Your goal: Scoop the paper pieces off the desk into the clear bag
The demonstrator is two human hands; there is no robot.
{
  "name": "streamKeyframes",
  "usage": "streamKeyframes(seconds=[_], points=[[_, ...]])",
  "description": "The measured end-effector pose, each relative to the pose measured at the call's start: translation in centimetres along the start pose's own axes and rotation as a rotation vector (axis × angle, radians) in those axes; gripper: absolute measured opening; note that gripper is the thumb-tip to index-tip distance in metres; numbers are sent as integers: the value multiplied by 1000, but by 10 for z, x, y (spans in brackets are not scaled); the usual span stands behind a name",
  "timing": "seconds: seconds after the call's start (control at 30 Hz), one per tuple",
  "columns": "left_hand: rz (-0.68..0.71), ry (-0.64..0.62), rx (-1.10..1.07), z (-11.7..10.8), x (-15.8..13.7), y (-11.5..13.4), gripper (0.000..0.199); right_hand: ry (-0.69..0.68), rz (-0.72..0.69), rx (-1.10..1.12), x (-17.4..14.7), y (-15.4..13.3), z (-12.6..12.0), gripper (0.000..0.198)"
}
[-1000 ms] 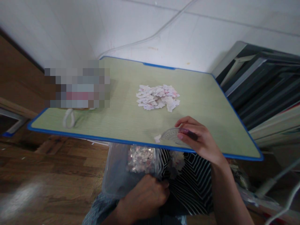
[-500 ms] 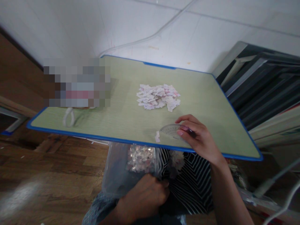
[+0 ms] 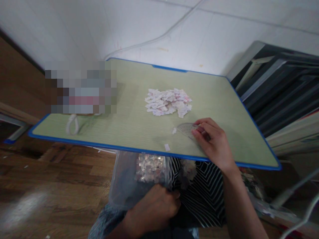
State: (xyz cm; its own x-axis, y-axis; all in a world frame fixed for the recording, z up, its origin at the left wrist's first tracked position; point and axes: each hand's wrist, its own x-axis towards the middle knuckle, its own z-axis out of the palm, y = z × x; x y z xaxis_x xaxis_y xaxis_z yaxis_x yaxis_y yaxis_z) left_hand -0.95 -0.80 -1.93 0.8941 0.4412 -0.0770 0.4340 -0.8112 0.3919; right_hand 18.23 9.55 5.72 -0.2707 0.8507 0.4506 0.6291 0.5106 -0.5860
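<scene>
One clear protractor [image 3: 184,128], low over the counter's [image 3: 119,129] near part, pinched in the right hand's [image 3: 215,141] closed fingers, which cover its right end. Tip beside a small scrap [image 3: 174,130]. Left hand [image 3: 157,204] curled by a plastic tub [image 3: 123,179]; cannot tell whether it grips anything. Paper heap [image 3: 168,103] mid-counter. Patch at left [image 3: 84,96] pixelated, unreadable.

place: likely a home | wood-look floor [image 3: 74,186] | blue-edged table [image 3: 119,129] | cable [image 3: 149,42] along white wall [image 3: 149,20]
</scene>
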Motion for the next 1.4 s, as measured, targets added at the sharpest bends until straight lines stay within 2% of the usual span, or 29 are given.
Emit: streamKeyframes(seconds=[0.4,0.5,0.6,0.77,0.93,1.13,1.3,1.4], points=[[1,19,-7,0,0,1,10,41,34,-25,-4,-1,-2,17],[3,-6,-20,1,0,0,8,15,46,-4,-4,-1,-2,17],[2,-28,-28,0,0,0,6,58,94,-50,-4,-2,-1,17],[3,-23,-12,-2,-1,1,8,-23,133,-4,-4,-1,-3,21],[3,-5,-18,-1,-1,1,9,9,213,95,-5,3,-8,21],[-7,-20,-11,1,-1,1,9,-50,159,82,-2,1,-7,16],[-7,7,-24,2,-2,1,10,-87,185,41,-12,2,-25,16],[-5,9,-27,2,-1,1,10,-133,183,54,-28,7,-47,25]])
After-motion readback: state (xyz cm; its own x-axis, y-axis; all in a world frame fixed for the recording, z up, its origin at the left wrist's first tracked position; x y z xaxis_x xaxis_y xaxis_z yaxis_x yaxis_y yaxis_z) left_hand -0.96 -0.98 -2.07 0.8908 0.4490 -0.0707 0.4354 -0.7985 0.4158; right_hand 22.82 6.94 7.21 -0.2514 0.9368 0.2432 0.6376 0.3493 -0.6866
